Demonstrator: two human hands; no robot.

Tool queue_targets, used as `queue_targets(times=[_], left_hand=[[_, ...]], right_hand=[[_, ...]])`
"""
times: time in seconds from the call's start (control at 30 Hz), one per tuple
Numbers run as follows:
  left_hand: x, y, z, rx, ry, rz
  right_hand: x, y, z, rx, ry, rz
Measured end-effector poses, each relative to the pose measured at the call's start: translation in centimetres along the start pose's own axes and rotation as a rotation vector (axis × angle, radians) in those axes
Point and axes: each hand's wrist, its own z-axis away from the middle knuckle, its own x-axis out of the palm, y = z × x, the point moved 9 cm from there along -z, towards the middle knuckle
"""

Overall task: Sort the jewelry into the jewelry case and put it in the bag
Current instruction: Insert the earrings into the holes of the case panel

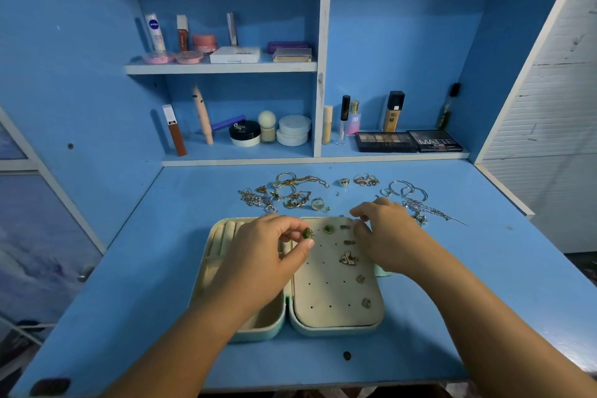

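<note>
A small green-stoned earring (308, 234), pinched by the left hand (271, 255), hovers over the open mint-green jewelry case's (336, 331) cream perforated panel (326, 287), seemingly for pinning, as the right hand (387, 239), fingers curled, apparently steadies its corner, grasp unclear.

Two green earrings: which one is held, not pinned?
The green earring pinched by the left hand; the other earring sits on the panel, top row.

One jewelry case (336, 328) lies open on the tabletop (161, 268). Six pinned earrings (348, 258) sit on its right panel, and the left hand (268, 255) pinches one more green earring (308, 233). Two dark palettes (386, 141) lie on the lower shelf (290, 155). The loose jewelry (290, 191) is too tangled to count.
</note>
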Motion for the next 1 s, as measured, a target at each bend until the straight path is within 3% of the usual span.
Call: queue_targets(times=[0.4,1.0], left_hand=[[1.7,-1.4,-0.1,0.001,-0.009,-0.042],[2.3,0.7,-1.1,0.042,-0.011,0.005]], right_hand=[[-0.3,-0.9,-0.8,0.08,-0.074,-0.17],[-1.1,-0.4,1.6,0.083,0.085,-0.719]])
